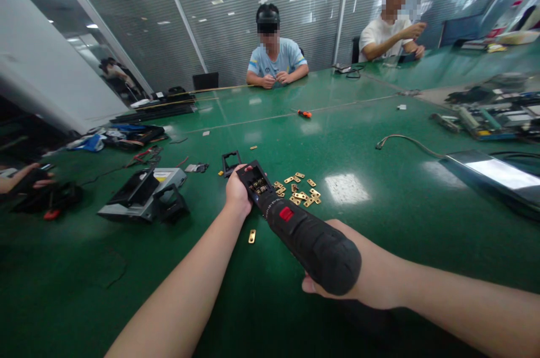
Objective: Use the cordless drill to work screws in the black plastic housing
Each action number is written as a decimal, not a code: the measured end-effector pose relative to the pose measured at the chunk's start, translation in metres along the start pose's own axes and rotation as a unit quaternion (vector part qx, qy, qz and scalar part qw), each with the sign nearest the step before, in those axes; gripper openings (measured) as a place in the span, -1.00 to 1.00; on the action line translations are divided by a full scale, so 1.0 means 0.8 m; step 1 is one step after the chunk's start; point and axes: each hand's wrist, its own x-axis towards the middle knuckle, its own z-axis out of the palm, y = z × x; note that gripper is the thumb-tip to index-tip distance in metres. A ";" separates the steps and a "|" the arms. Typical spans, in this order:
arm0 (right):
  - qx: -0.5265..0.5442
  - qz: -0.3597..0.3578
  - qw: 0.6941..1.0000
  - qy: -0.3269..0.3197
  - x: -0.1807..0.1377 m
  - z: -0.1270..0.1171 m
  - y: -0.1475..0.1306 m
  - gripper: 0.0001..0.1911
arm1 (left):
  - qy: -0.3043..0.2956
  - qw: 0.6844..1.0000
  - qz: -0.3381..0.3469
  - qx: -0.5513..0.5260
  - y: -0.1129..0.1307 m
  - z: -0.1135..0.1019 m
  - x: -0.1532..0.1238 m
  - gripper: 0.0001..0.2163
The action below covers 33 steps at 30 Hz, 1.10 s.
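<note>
My left hand [238, 192] is closed around a black plastic housing [243, 173] with brass terminals [259, 186] inside. In my right hand [337, 259] is a black cordless screwdriver [314, 245] with a red switch on top. Its front end reaches the housing; the bit's tip is hidden from me. Several small brass plates [301, 196] with holes lie scattered just beyond the tool. One more brass plate [252, 236] rests alone near my left forearm. Behind my left hand stands a black open frame [230, 162].
To the left sits a grey and black casing [143, 195]. An orange-handled screwdriver [304, 114] lies farther back on the green table [236, 307]. Electronic parts [493, 113] and a flat dark panel [502, 175] occupy the right. Two people sit across; another person's hands [25, 178] show at far left.
</note>
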 end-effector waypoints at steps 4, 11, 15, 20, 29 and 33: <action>0.006 0.008 1.000 -0.007 0.000 0.002 0.001 -0.74 | -0.005 1.000 0.005 0.003 -0.001 -0.001 0.002 -0.89; -0.002 -0.005 1.000 0.002 -0.002 0.001 -0.001 -0.75 | -0.011 1.000 -0.005 0.003 -0.002 -0.002 0.003 -0.89; -0.001 -0.003 1.000 0.003 -0.001 0.000 0.000 -0.75 | -0.004 1.000 -0.009 0.001 -0.001 -0.001 0.003 -0.89; 0.007 -0.005 1.000 0.010 -0.001 0.001 -0.001 -0.77 | 0.000 1.000 -0.015 -0.006 0.000 -0.001 0.002 -0.88; 0.026 -0.006 1.000 -0.004 -0.001 -0.001 -0.003 -0.70 | -0.012 1.000 0.006 -0.002 0.001 -0.001 0.002 -0.93; 0.005 -0.002 1.000 -0.008 -0.001 -0.002 -0.002 -0.70 | -0.007 1.000 -0.001 -0.010 0.000 -0.002 0.005 -0.92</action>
